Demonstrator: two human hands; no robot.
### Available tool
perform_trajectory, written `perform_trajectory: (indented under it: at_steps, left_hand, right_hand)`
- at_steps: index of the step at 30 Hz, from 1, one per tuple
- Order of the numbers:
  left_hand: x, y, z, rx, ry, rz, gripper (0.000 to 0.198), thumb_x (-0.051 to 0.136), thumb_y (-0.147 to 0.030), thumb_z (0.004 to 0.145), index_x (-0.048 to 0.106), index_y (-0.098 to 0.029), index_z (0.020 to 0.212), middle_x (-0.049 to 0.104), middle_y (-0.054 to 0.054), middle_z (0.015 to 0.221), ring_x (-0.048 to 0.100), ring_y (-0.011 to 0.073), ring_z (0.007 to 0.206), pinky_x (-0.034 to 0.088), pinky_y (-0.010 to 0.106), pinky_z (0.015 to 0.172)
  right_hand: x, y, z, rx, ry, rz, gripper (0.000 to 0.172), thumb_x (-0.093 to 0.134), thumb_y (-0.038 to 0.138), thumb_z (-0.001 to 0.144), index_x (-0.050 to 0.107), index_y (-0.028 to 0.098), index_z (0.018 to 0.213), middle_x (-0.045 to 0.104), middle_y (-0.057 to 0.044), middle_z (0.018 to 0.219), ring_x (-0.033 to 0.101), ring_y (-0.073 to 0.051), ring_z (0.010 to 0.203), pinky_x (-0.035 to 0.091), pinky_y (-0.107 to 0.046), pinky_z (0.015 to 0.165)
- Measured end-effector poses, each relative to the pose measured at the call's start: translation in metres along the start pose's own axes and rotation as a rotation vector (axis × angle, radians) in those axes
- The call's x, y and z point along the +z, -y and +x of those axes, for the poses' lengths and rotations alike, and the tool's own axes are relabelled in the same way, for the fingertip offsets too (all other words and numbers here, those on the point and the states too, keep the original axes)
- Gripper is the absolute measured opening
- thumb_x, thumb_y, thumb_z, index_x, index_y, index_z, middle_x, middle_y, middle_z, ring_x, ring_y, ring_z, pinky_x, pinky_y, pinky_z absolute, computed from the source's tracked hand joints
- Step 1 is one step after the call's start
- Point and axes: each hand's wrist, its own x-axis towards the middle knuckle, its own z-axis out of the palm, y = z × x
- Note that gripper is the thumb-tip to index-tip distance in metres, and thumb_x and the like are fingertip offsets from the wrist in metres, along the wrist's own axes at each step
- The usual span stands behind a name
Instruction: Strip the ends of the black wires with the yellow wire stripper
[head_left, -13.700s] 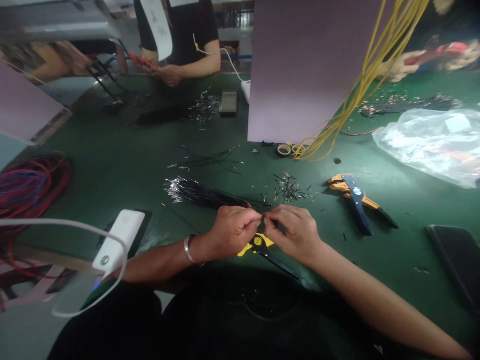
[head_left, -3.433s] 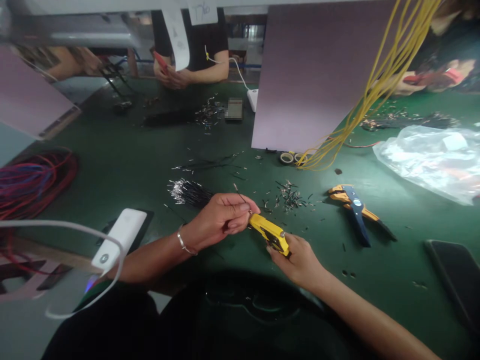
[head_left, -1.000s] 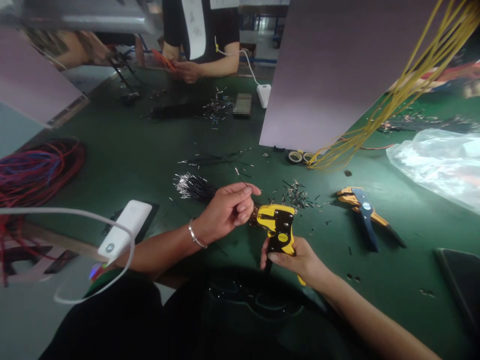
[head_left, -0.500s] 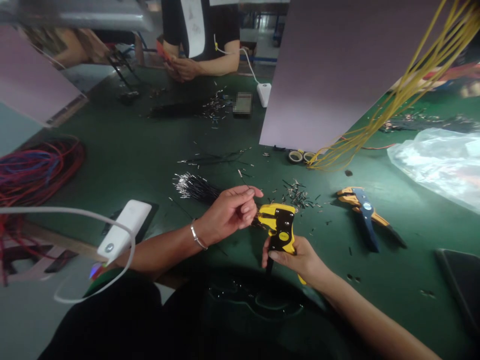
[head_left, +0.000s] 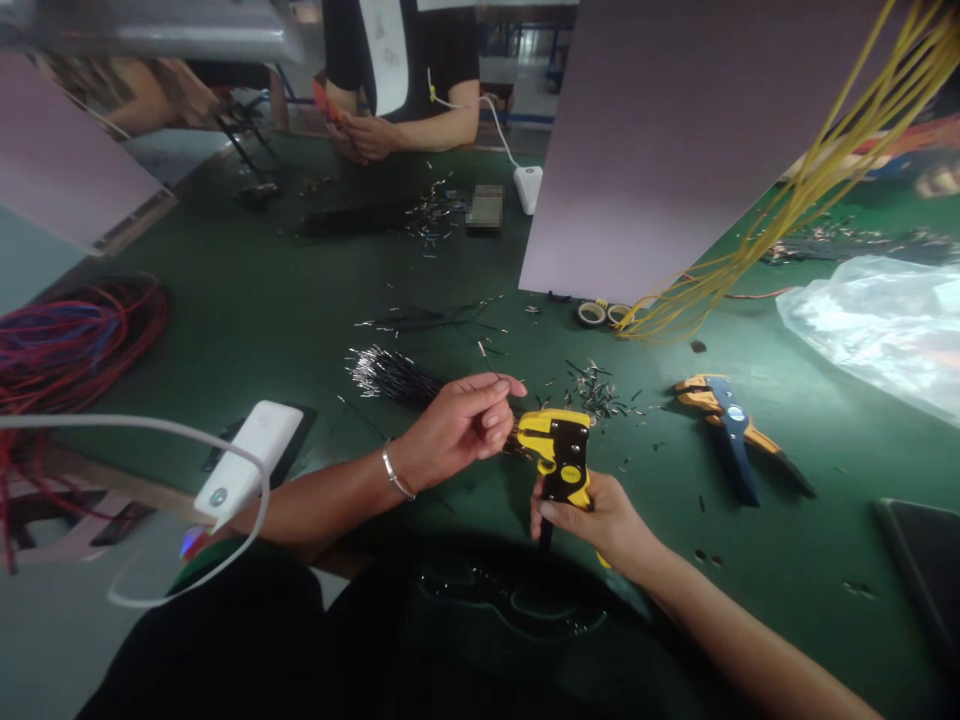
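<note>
The person's left hand [head_left: 461, 425] has its fingers curled in, with thumb and forefinger pinched together on a thin black wire [head_left: 485, 356]. The wire's tip pokes up past the fingertips. A silver bracelet [head_left: 394, 470] circles that wrist. Just to the right, almost touching the knuckles, is the head of a yellow-and-black wire stripper [head_left: 556, 452]. The fingers hide where the wire meets the tool. The right hand [head_left: 596, 515] is clamped around the stripper's handles and holds it upright above the near side of the green tabletop [head_left: 262, 300].

Behind the left hand, one bundle of black wires [head_left: 390, 375] with silvery stripped ends lies flat on the tabletop. A scatter of insulation scraps [head_left: 596, 390] lies just beyond the held tool. An orange-and-blue wire stripper [head_left: 731, 430] lies further right, which makes two strippers in all. Two tape rolls [head_left: 602, 313] sit side by side at the foot of an upright grey panel [head_left: 660, 150]. A sheaf of yellow wires [head_left: 810, 170] hangs down beside them.

To the left lies one white power bank [head_left: 247, 465] with a white cable [head_left: 112, 430], and beyond it a coil of red and blue wire [head_left: 67, 340]. One clear plastic bag [head_left: 885, 320] lies at the right. Across the tabletop, a co-worker's hands [head_left: 367, 130] are held close together.
</note>
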Motion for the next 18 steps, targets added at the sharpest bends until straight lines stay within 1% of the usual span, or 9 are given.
perform_trajectory:
  at_steps: [6,18]
  left_hand:
    - [0.0002,0.0008,0.0000,-0.006,0.002,-0.004,0.011,0.059,-0.023,0.086,0.062,-0.013,0.088,0.037,-0.007,0.052,0.042,0.0052,0.042,0.029,0.017,0.035]
    - [-0.0004,0.0026,0.0007,0.002,0.019,0.017,0.012,0.058,-0.024,0.087,0.063,-0.013,0.088,0.037,-0.006,0.051,0.041,0.0057,0.043,0.029,0.018,0.037]
  right_hand:
    - [0.0013,0.0009,0.0005,0.024,-0.046,-0.030,0.029,0.071,0.043,0.077,0.059,0.017,0.082,0.066,-0.002,0.061,0.062,-0.017,0.058,0.048,-0.032,0.061]
    - [0.0015,-0.0069,0.0024,0.013,-0.131,-0.038,0.024,0.070,0.038,0.075,0.059,0.018,0.080,0.065,0.000,0.059,0.061,-0.016,0.054,0.048,-0.031,0.058]
